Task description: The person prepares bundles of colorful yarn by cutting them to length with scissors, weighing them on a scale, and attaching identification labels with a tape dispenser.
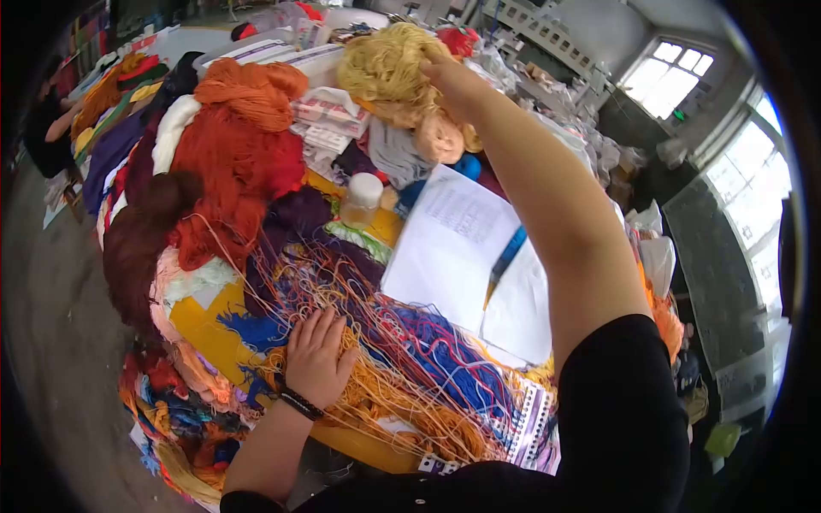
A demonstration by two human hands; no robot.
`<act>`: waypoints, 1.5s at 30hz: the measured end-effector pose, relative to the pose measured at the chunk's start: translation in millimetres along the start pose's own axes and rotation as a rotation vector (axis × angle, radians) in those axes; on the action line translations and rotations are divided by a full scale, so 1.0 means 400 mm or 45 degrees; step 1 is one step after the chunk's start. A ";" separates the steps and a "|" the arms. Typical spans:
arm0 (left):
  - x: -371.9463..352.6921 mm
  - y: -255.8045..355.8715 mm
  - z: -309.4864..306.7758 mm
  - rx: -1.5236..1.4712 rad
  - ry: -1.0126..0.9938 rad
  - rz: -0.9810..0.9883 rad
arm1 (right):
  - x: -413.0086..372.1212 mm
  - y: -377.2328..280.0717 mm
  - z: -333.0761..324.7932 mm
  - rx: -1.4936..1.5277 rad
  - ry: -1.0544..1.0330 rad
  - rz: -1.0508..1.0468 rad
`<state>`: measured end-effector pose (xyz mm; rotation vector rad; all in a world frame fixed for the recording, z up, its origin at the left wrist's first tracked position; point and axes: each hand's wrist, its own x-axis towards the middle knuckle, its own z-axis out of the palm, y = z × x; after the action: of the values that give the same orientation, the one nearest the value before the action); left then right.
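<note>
My left hand lies flat with its fingers spread on a tangle of multicoloured threads over blue and orange yarn. A dark beaded band circles that wrist. The right arm reaches far forward, and my right hand touches a large pale yellow yarn bundle; its fingertips are partly lost against the yarn. Between the two arms sits an open notebook with writing on one page. Left of it stands a jar with a white lid.
Orange-red yarn, dark brown yarn and a white skein are heaped at the left. Grey yarn lies behind the notebook. A spiral-bound strip is near my body. Another person is at the far left.
</note>
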<state>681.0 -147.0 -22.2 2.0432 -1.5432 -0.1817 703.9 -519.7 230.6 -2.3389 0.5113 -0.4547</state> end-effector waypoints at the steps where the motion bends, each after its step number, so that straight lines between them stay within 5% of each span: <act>1: 0.002 -0.001 0.002 -0.006 0.008 0.000 | -0.037 -0.005 -0.008 0.222 0.129 0.156; 5: 0.002 0.007 0.008 0.083 0.026 0.018 | -0.292 0.009 -0.087 0.521 0.220 0.311; 13: -0.001 0.017 0.027 0.226 -0.051 -0.011 | -1.012 0.013 -0.207 0.016 0.300 0.685; 18: 0.027 -0.009 0.023 -0.023 -0.083 -0.101 | -1.384 0.047 -0.193 0.074 0.546 0.855; 20: 0.086 0.014 -0.011 0.032 0.104 -0.037 | -1.487 0.022 -0.160 0.133 0.638 0.879; 25: 0.389 0.109 -0.083 0.026 0.479 0.237 | -1.662 0.008 -0.080 0.359 0.932 0.983; 30: 0.618 0.132 -0.073 0.313 0.283 -0.315 | -1.801 0.001 -0.010 0.275 1.080 1.141; 35: 0.754 0.081 -0.096 0.453 -0.109 -0.383 | -1.955 0.025 0.042 0.450 1.396 1.354; 40: 0.801 0.082 -0.107 0.664 0.125 -0.449 | -2.018 0.053 0.081 0.436 1.490 1.383; 42: 0.912 0.007 -0.119 0.815 0.086 -0.279 | -1.998 0.040 0.082 0.452 1.480 1.386; 43: 0.891 0.105 -0.176 1.214 -0.082 0.058 | -1.994 0.041 0.082 0.423 1.447 1.368; 45: 1.037 0.014 -0.206 0.239 0.266 0.071 | -1.978 0.027 0.072 0.391 1.392 1.365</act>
<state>847.1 -500.0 141.5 2.0823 -1.5317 0.1996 33.2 -135.1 60.9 -1.0595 1.8608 -1.1069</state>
